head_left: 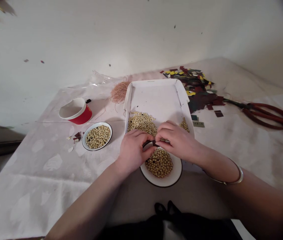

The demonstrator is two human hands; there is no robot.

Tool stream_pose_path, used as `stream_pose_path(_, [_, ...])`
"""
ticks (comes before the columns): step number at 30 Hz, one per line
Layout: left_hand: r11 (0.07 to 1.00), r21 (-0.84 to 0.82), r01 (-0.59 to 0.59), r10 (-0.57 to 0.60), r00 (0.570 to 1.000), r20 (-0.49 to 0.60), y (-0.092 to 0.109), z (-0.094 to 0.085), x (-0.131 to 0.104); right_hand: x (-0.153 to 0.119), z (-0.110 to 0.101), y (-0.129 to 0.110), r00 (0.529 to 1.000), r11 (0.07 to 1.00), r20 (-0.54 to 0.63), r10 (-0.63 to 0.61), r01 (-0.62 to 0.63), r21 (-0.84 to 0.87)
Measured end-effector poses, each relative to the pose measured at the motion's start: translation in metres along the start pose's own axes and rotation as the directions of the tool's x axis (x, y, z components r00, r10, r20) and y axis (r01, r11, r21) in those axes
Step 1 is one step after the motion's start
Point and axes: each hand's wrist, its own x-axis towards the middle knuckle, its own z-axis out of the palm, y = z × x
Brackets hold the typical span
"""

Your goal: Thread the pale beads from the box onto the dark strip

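My left hand (135, 148) and my right hand (176, 140) meet over the near rim of a white tray. Their fingertips are pinched together on a small dark reddish-brown strip (154, 143); its far ends are hidden by the fingers. Right below them is a white enamel bowl (177, 171) with a dark rim, holding a heap of pale round beans (159, 163). More loose beans (141, 122) are spread in the near part of the white tray (153, 96), partly covered by my hands.
Left of the tray stand a smaller dish of beans (98, 136) and a red-and-white paper tub (80, 116). A tangle of pinkish thread (120, 92) lies at the tray's far left. On the right are coloured scraps (198, 86) and red-handled scissors (266, 115).
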Motion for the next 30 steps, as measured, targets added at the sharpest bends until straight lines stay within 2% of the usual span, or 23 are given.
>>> stream_pose_path(4, [1.0, 0.008, 0.0, 0.0, 1.0, 0.001, -0.0002, 0.0001, 0.0003, 0.0009, 0.0014, 0.0, 1.0, 0.999, 0.003, -0.031, 0.031, 0.012])
stream_pose_path(9, [1.0, -0.011, 0.001, -0.001, 1.0, 0.005, 0.0004, -0.0002, 0.0, -0.0003, -0.0014, 0.0037, 1.0, 1.0, -0.018, 0.001, -0.001, -0.011])
stream_pose_path(15, [1.0, -0.006, 0.004, -0.004, 1.0, 0.005, 0.0003, -0.0005, 0.0003, 0.0001, 0.0004, 0.0021, 0.999, 0.999, 0.019, -0.032, 0.032, 0.025])
stream_pose_path(20, [1.0, -0.012, -0.007, 0.007, 1.0, 0.007, -0.0001, -0.0003, 0.0005, -0.0006, -0.0016, 0.0038, 1.0, 1.0, -0.012, 0.002, -0.002, -0.002])
stream_pose_path(25, [1.0, -0.001, 0.0, 0.0, 1.0, 0.0, -0.0004, 0.0001, 0.0003, 0.0013, -0.0014, 0.0014, 0.999, 0.999, 0.033, -0.038, 0.038, 0.007])
stream_pose_path(30, [1.0, -0.014, 0.005, -0.005, 1.0, -0.001, 0.001, -0.0005, 0.0001, -0.0008, -0.0056, 0.0056, 1.0, 1.0, -0.018, 0.015, -0.015, 0.006])
